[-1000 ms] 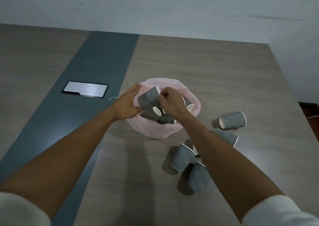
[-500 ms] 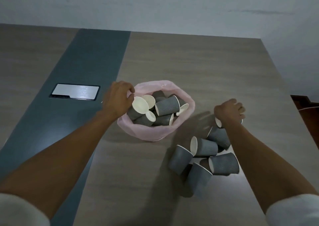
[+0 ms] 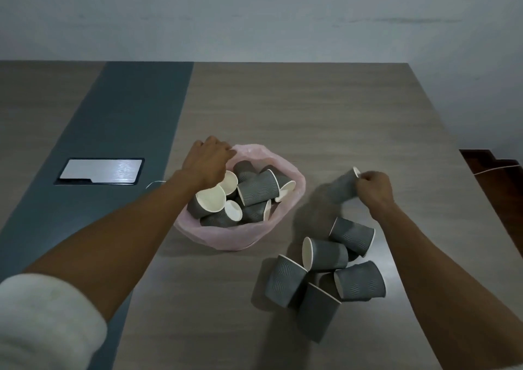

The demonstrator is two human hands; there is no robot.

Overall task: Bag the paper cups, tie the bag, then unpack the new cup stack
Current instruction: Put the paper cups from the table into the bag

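Observation:
A pink plastic bag [image 3: 285, 214] sits open on the table with several grey ribbed paper cups [image 3: 256, 190] heaped inside. My left hand [image 3: 208, 157] grips the bag's far left rim. To the right of the bag, my right hand [image 3: 375, 187] pinches the rim of one grey cup [image 3: 343, 187] and holds it just above the table. Several more grey cups [image 3: 325, 253] lie tumbled on the table in front of that hand.
The wooden table [image 3: 325, 109] has a dark grey strip [image 3: 113, 132] down its left part, with a metal cable hatch [image 3: 99, 171] set into it. The table's right edge and a brown floor [image 3: 498, 177] lie close to the right hand. A pale wall stands behind.
My right hand left the bag, reached right to the loose cups and picked one up by its rim. My left hand shifted to the bag's far rim.

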